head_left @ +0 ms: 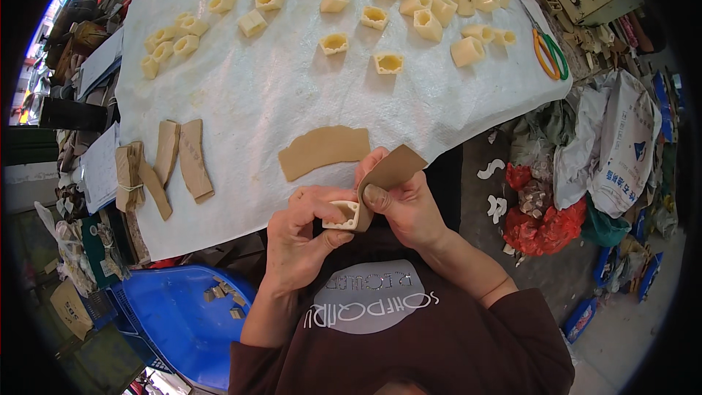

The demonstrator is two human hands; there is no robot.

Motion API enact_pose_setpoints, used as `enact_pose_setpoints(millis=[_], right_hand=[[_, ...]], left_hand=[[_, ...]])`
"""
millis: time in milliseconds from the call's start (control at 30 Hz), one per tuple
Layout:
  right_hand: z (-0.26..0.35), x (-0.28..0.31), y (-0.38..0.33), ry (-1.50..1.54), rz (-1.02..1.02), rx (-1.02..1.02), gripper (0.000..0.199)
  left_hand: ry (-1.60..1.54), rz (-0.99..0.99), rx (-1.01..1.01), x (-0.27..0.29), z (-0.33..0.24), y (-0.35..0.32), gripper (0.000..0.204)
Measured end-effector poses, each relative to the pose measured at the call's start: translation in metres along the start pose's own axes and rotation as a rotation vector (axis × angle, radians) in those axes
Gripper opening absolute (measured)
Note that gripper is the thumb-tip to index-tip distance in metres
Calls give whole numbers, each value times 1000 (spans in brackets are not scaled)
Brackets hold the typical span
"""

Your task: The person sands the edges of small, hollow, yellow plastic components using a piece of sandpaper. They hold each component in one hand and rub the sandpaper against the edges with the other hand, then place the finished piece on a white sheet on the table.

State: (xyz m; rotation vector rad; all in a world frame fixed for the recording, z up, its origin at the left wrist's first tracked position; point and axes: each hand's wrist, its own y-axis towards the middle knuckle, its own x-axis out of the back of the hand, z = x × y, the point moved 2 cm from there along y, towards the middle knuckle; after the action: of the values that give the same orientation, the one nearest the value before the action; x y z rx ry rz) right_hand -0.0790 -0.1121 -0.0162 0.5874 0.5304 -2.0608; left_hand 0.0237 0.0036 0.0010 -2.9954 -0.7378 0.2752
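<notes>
Between the thumb and fingers of my left hand sits a cream hollow block, shaped like a shoe heel, its open side tilted up toward me. My right hand pinches a brown leather-like strip between thumb and fingers. One end of this strip lies against the block's right side; the other end stands free, bent upward. Just beyond my hands, a second brown piece with a curved top edge lies flat on the white sheet. The fingers under the strip are partly hidden.
Many similar cream blocks stand scattered across the far part of the sheet. Stacked brown strips lie at left. Scissors with orange and green handles rest by the right edge. A blue tub holding small pieces is lower left; bags lie right.
</notes>
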Motion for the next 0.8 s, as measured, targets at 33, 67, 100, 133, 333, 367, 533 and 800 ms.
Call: enact_pose_setpoints(millis=[33,67,100,133,333,367,533,800], right_hand=[[0,0,0,-20,1,-11,19],[-1,1,1,-40,1,-22,21],[0,2,1,-20,59,-58,21],[0,5,1,1,116,-94,23],[-5,5,0,23,121,89,21],[-6,4,1,27,97,132,20],[-2,1,1,16,117,172,15],[-4,-6,2,-154,17,387,13]], left_hand=[[6,-16,-2,0,0,1,17],[84,-9,-84,1,0,2,17],[158,2,-166,3,1,4,17],[220,3,-235,3,-1,6,18],[358,-52,-278,0,-5,10,20],[355,-75,-308,-1,-6,9,21],[338,-158,-418,-5,-9,5,25],[495,-251,-347,-7,-16,7,40]])
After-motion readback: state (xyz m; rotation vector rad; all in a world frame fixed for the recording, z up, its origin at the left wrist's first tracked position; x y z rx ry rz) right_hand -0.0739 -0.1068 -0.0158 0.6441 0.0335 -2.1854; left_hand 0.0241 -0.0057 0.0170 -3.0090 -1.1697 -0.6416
